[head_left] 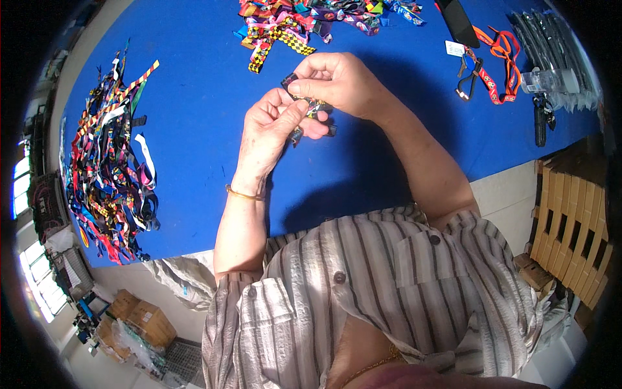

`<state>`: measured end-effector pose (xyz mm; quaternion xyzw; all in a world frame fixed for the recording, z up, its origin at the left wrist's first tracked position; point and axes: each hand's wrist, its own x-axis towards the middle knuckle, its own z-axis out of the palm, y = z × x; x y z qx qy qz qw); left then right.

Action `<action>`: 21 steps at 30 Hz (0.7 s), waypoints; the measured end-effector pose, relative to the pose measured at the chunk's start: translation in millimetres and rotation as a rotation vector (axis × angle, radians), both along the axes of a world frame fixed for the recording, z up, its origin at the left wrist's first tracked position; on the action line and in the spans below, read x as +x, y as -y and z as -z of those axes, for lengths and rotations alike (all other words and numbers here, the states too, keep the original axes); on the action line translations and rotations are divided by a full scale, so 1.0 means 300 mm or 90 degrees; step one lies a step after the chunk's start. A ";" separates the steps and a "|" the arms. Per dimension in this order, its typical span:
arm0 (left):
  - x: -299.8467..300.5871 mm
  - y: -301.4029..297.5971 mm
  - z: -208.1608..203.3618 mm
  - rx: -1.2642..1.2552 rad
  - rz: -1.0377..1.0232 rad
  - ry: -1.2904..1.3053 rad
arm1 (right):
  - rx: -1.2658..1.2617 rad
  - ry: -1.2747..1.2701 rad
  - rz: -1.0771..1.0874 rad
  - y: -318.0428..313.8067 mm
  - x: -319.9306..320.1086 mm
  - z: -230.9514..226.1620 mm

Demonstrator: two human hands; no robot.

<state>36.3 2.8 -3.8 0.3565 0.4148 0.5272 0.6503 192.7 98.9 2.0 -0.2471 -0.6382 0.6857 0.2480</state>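
Note:
Both my hands meet over the blue table, pinching a small folded strap of dark patterned ribbon [316, 106]. My left hand [271, 124] is closed on it, thumb on top and fingers beneath. Its dark ends stick out below the left fingers. With thumb and forefinger, my right hand [342, 83] grips a dark end of the strap at the upper left. Much of the strap is hidden by my fingers, so its full shape does not show.
A long heap of mixed straps [110, 168] lies on the blue table [194, 97] at the left. Colourful ribbon pieces [278, 29] are piled at the far side. At the right are an orange-red lanyard [502, 71], a dark flat object [459, 23] and bagged black straps [551, 48]. Cardboard boxes [146, 321] stand lower left.

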 end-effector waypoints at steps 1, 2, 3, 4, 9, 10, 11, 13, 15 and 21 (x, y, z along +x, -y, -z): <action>0.000 0.000 0.001 -0.001 0.000 -0.001 | 0.002 -0.009 0.015 0.000 -0.003 0.003; 0.001 0.000 0.002 -0.003 0.001 0.004 | 0.002 -0.009 0.014 -0.001 -0.006 0.000; 0.002 0.002 0.003 -0.006 0.003 0.009 | 0.004 -0.008 0.029 -0.001 -0.008 -0.002; 0.003 0.004 -0.002 -0.005 0.003 0.010 | 0.006 -0.006 0.045 0.000 -0.010 -0.006; 0.027 0.002 -0.004 0.014 -0.059 -0.050 | -0.020 -0.002 -0.004 -0.006 0.019 -0.006; 0.022 0.008 -0.013 0.011 -0.087 -0.079 | -0.022 -0.007 -0.010 -0.003 0.016 -0.008; 0.009 0.012 -0.007 0.028 -0.104 -0.100 | 0.036 0.047 -0.025 -0.016 0.022 -0.003; 0.013 0.016 -0.001 0.050 -0.112 -0.114 | 0.133 0.091 -0.004 -0.021 0.029 0.002; 0.027 0.018 -0.007 0.028 -0.115 -0.131 | 0.189 0.115 0.024 -0.017 0.048 -0.013; 0.046 0.022 0.018 0.037 -0.120 -0.209 | 0.388 0.224 0.038 -0.029 0.091 -0.071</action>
